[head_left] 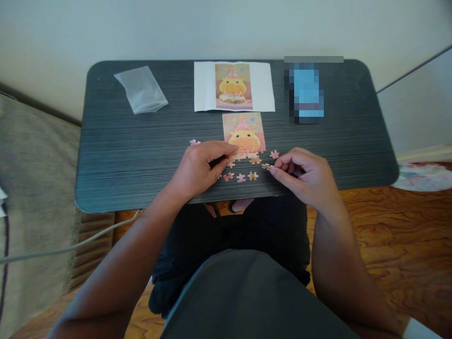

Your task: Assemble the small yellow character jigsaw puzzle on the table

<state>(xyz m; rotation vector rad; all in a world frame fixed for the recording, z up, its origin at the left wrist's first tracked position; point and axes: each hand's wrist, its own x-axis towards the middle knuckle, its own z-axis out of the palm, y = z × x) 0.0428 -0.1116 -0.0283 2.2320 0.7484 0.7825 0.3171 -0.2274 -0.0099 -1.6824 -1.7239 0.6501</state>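
Observation:
A partly built jigsaw puzzle with a yellow cartoon figure lies in the middle of a dark table. My left hand rests at its lower left corner, fingers curled and pressing on the puzzle's bottom edge. My right hand pinches a small puzzle piece between thumb and fingertips, just right of the puzzle. Several loose pieces lie between my hands, one more sits by the puzzle's right side and another to its left.
A reference picture sheet lies behind the puzzle. An empty clear plastic bag sits at the back left, a blurred blue object at the back right. Wooden floor and a cable show below the table.

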